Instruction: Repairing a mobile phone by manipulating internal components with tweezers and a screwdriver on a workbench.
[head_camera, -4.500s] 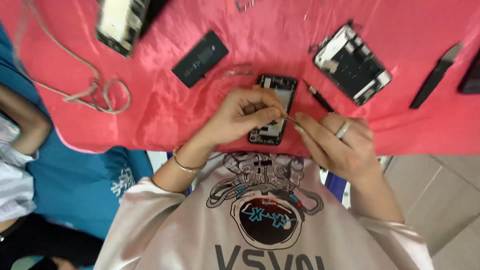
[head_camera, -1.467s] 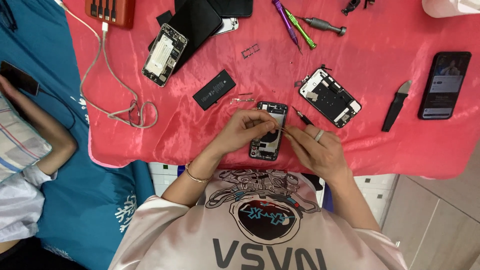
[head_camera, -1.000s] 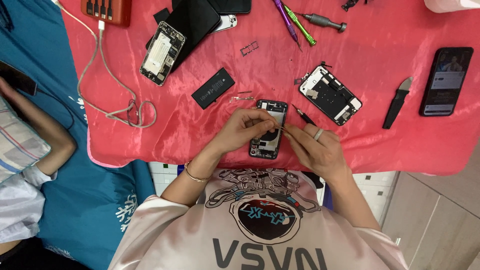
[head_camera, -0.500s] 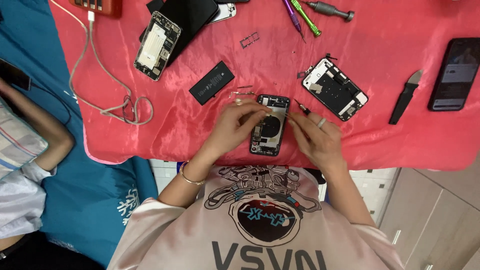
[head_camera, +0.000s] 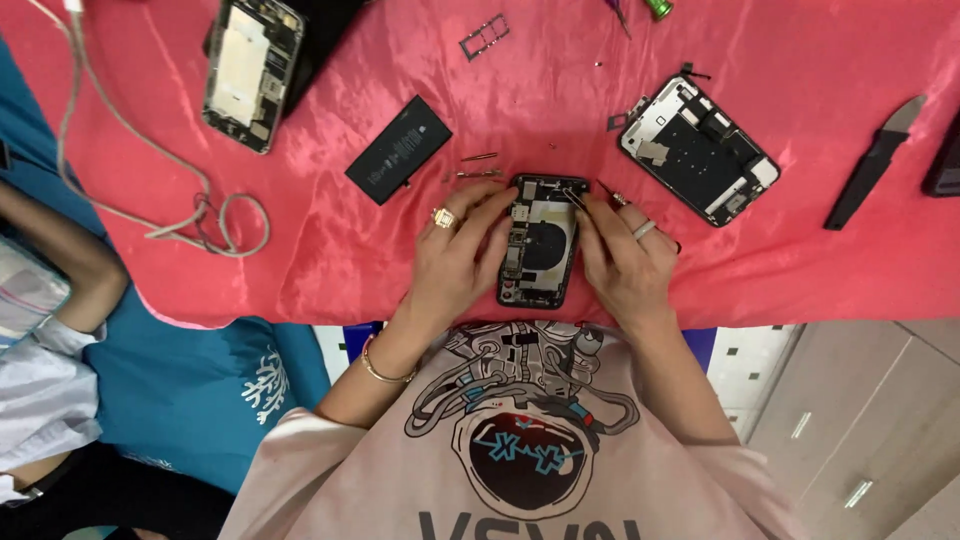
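Opened phone (head_camera: 540, 240) lies on red satin cloth (head_camera: 330, 250), hands flanking.

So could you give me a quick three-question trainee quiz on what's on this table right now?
1. True or false: the left hand rests on the open phone.
2. Which lies nearest the battery? A) the black tool B) the cable C) the loose screws
3. What colour is the cloth?

Key
1. True; the right hand works at its top corner.
2. C
3. Red-pink
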